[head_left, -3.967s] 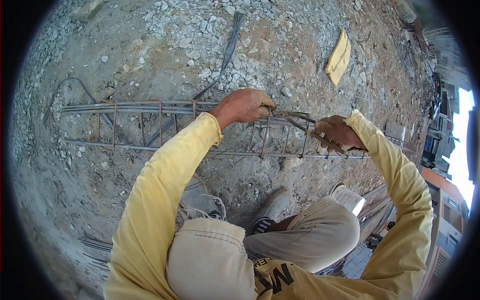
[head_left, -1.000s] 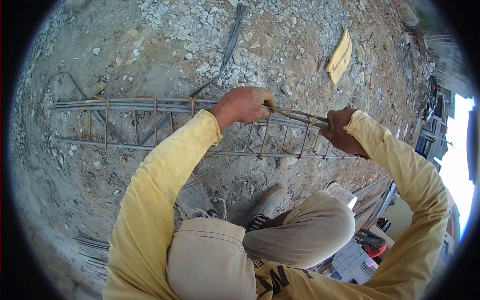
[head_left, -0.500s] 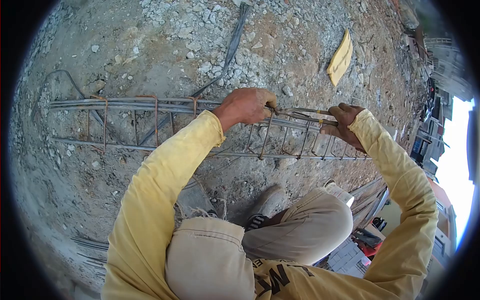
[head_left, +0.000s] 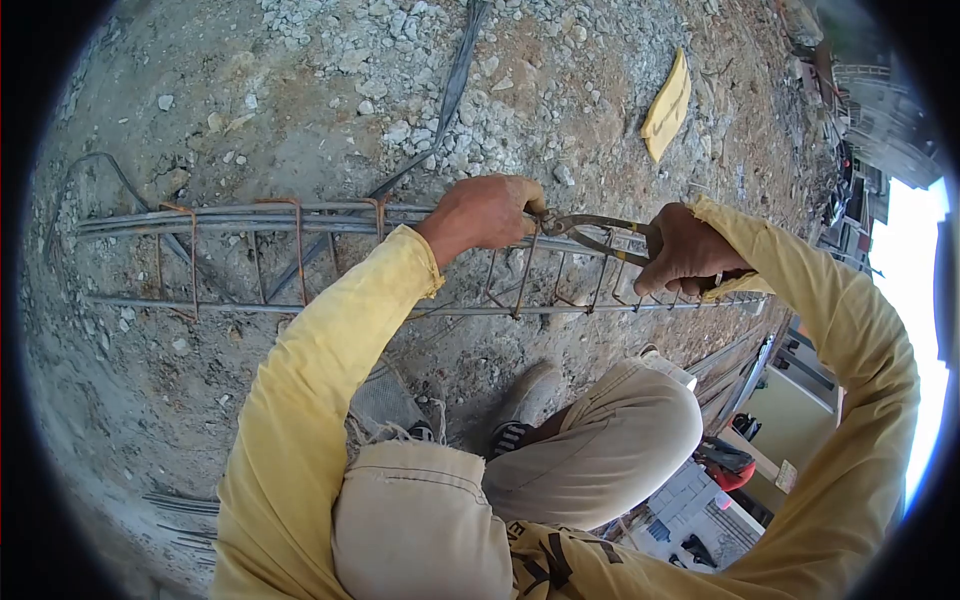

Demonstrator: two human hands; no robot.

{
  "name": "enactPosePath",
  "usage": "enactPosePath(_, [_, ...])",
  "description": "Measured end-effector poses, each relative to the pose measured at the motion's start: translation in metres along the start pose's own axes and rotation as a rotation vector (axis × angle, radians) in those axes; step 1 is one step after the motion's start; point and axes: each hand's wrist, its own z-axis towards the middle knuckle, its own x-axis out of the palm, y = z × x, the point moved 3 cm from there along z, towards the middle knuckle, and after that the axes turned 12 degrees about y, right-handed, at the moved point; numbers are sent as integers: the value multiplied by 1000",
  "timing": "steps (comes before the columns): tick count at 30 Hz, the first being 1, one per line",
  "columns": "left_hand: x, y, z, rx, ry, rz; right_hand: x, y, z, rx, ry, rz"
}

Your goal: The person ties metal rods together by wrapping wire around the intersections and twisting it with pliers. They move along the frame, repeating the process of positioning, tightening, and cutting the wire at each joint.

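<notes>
A long rebar cage (head_left: 345, 226), made of grey bars with rusty stirrups, lies across the ground in front of my knees. My left hand (head_left: 487, 212) is closed over the upper bars, fingers curled down beside the jaws of the pincers; whatever is between those fingers is hidden. Wrapped around the handles of the pincers (head_left: 592, 219) is my right hand (head_left: 692, 252), to the right of the left one. The handles are spread apart, and the pincer head meets the bars at a stirrup (head_left: 525, 285).
Stony soil surrounds the cage. A yellow flat piece (head_left: 667, 105) lies beyond it, and a dark strap (head_left: 455, 95) passes under the bars. More rods (head_left: 185, 520) lie at lower left. Grey blocks (head_left: 690, 497) and a person in red (head_left: 733, 476) are at lower right.
My right hand has swung lower and turned, and the pincer handles have opened wider. My left hand stays at the same spot on the bars. The view has shifted slightly.
</notes>
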Motion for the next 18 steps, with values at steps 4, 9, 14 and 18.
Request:
enactPosePath(4, [0,0,-1,40,-35,0,6,-12,11,21,148,398])
enactPosePath(9, [-2,-2,-3,11,-47,-9,7,-11,6,-150,-491,-578])
enactPosePath(14, [-2,-2,-1,-18,-15,10,15,-11,-10,-377,-964,-1015])
enactPosePath(18, [-1,-3,0,-23,-4,-5,12,-6,-14,-243,-753,-839])
